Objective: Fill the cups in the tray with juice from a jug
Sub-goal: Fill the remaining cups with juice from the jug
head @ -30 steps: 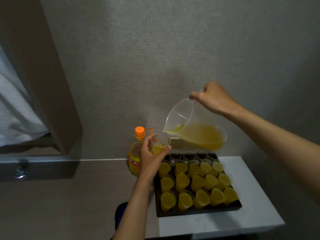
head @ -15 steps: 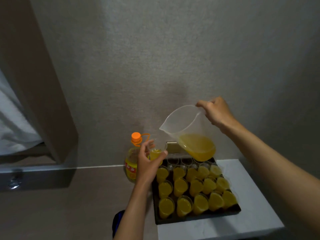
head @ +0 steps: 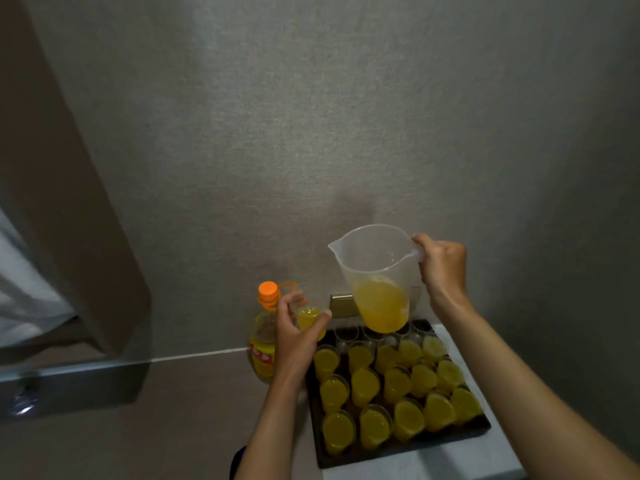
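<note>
Fifteen filled cups (head: 363, 386) stand in three rows of five in the black tray (head: 408, 448), each holding yellow juice; behind them, along the tray's far edge, a row of clear empty cups (head: 344, 336) is partly hidden by the jug, so its count cannot be told. One further cup (head: 310, 320), filled with juice, is held above the tray's far left corner by the left hand (head: 294, 336), thumb and fingers curled around its wall. One translucent jug (head: 377, 275) hangs upright over the far row, with juice filling roughly its lower third; the right hand (head: 441, 268) grips its handle with the fingers wrapped closed. One juice bottle (head: 264, 336) with an orange cap (head: 268, 289) stands just left of the tray, partly behind the left hand. The tray rests on a white tabletop (head: 460, 462), set against a grey textured wall (head: 311, 133); a brass-coloured wall plate (head: 341, 305) shows behind the jug.

Compared with the frame one second earlier, the jug has swung back from a steep pouring tilt, with its spout at the held cup, to upright, and the juice has settled to its bottom. The right hand has dropped lower. The left hand keeps its hold on the cup, which now sits clear of the spout.
</note>
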Tool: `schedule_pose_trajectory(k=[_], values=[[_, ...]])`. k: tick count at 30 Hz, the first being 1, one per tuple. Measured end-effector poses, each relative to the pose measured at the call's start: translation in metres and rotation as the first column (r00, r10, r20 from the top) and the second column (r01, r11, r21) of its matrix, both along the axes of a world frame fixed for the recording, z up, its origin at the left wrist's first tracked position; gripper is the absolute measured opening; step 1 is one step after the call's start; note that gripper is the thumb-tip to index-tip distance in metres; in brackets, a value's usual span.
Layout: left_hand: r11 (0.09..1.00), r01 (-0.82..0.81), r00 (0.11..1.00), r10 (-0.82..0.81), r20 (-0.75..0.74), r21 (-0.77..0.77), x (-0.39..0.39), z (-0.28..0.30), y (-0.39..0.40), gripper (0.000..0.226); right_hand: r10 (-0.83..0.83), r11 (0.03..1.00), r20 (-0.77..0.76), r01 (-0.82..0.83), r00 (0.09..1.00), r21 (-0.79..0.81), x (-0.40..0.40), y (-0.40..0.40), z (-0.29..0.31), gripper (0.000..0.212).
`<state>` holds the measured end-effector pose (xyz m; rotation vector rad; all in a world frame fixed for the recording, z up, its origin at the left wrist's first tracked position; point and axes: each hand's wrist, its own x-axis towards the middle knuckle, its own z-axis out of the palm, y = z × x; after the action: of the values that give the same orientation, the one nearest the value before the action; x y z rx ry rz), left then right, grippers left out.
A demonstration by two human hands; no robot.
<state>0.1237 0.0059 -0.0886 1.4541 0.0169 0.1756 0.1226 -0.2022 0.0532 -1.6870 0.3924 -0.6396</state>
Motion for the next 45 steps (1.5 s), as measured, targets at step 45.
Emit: schedule_pose_trajectory(k=[45], values=[[0.662,0.203,0.959,0.015,-0.283,0.722,0.122,-0.122,-0.032,0.077,-0.307,0.935,0.005,0.301,0.952,0.189,-0.034,-0.015,-0.094,0.05]])
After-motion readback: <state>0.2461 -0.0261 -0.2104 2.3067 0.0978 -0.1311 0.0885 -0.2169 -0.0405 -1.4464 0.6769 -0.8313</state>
